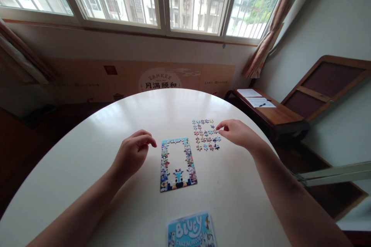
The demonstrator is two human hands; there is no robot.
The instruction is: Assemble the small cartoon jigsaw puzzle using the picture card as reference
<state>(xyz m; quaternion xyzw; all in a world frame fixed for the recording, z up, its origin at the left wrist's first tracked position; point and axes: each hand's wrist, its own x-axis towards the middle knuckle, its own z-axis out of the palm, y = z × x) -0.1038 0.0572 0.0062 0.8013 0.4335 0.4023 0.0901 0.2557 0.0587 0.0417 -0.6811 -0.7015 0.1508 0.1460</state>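
Note:
A partly filled jigsaw puzzle (164, 166) lies on the white round table (130, 216), its border joined and a few pieces joined at the bottom middle. Loose puzzle pieces (206, 133) are laid out in rows to its upper right. My left hand (136, 150) hovers just left of the puzzle's top corner, fingers curled; whether anything is between them is hidden. My right hand (234, 132) is at the right edge of the loose pieces, thumb and index finger a little apart, close to one piece. No piece is visibly lifted in it.
A blue Bluey picture sheet or box (189, 231) lies at the near table edge. A wooden side table (278, 112) with papers (260, 102) and a pen stands at the right. Behind the table are a printed cardboard panel (214, 77), curtains and windows.

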